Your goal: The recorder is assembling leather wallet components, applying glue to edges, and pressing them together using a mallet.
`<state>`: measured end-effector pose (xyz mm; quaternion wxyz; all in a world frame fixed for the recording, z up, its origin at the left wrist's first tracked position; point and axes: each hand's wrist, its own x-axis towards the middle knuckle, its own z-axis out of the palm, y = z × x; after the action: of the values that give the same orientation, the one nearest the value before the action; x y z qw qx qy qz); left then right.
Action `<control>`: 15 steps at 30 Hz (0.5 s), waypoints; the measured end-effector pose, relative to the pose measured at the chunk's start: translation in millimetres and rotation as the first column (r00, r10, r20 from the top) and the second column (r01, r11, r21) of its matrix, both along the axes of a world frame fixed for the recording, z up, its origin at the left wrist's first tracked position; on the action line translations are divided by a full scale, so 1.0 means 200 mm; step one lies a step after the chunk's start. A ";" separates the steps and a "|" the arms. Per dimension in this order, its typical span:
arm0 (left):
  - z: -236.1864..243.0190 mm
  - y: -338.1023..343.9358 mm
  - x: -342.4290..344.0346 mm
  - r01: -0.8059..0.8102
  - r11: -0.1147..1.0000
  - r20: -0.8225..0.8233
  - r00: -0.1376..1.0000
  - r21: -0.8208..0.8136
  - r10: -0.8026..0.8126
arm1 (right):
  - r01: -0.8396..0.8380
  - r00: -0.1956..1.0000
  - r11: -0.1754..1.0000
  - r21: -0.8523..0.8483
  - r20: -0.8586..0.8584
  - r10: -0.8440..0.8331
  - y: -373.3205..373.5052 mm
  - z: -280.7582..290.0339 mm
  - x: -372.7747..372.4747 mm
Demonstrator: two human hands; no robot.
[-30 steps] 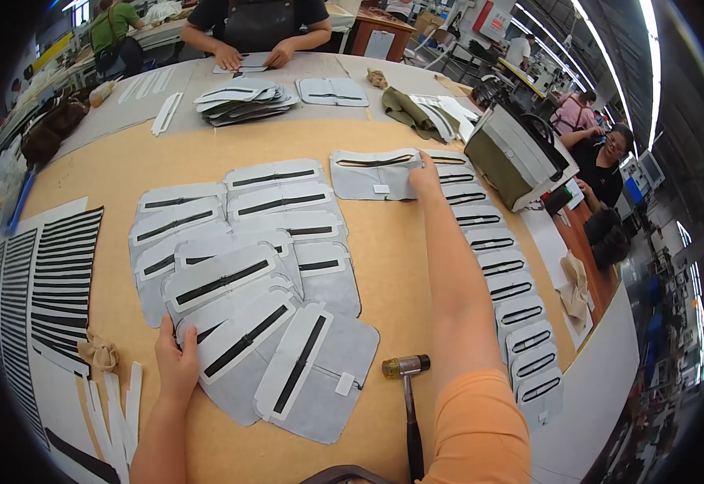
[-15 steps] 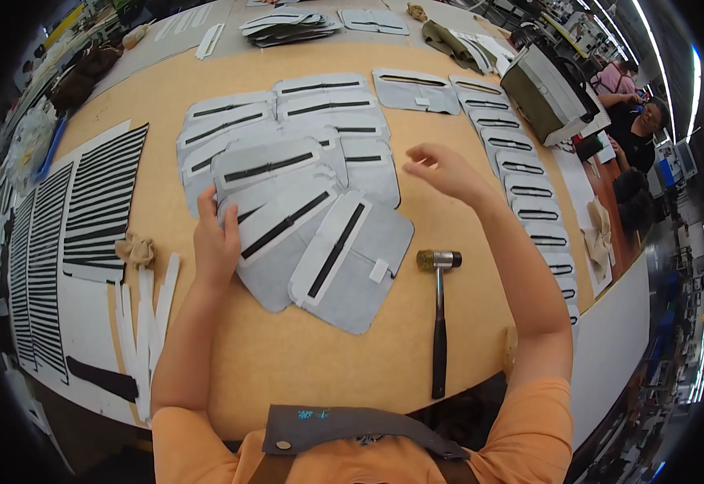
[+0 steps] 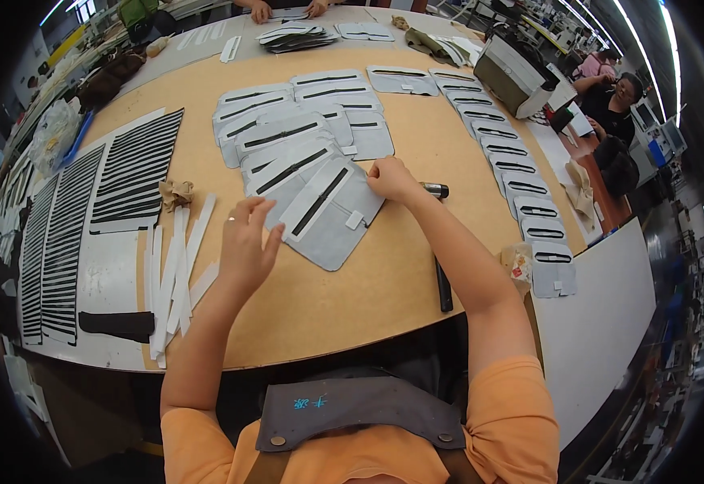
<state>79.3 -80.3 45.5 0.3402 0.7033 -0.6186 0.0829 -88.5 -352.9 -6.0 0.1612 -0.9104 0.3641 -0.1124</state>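
The left hand (image 3: 245,242) hovers with fingers spread loosely beside the nearest grey fabric piece (image 3: 328,218) on the wooden table (image 3: 352,298). The right hand (image 3: 392,179) pinches that piece's upper right edge. A hammer (image 3: 441,242) lies under the right forearm.

Hammer (image 3: 441,266) — white strips (image 3: 176,266) leftward

Fabric panels (image 3: 304,153) overlap mid-table (image 3: 352,298), hammer (image 3: 441,266) right, strips (image 3: 174,274) left.
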 end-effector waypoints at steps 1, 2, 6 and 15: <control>0.00 0.03 -0.05 0.068 0.998 -0.037 0.997 0.004 -0.068 | 0.004 1.000 1.000 0.000 0.002 -0.004 0.09 0.03 0.01; -0.01 0.05 -0.10 0.074 0.997 -0.037 0.997 0.006 -0.073 | -0.022 0.994 0.984 0.179 0.107 0.003 0.20 0.05 0.00; -0.08 0.14 -0.22 0.212 0.969 -0.089 0.975 0.130 -0.201 | -0.139 0.951 0.869 0.475 0.308 -0.017 0.69 0.22 -0.14; -0.20 0.12 -0.26 0.335 0.894 -0.036 0.940 0.296 -0.340 | -0.112 0.899 0.646 0.755 0.354 -0.258 0.75 0.11 -0.25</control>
<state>26.5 -55.7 6.1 0.2343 0.6279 -0.7393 -0.0658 -137.9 -202.4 16.2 0.5988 -0.6936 0.3696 -0.1544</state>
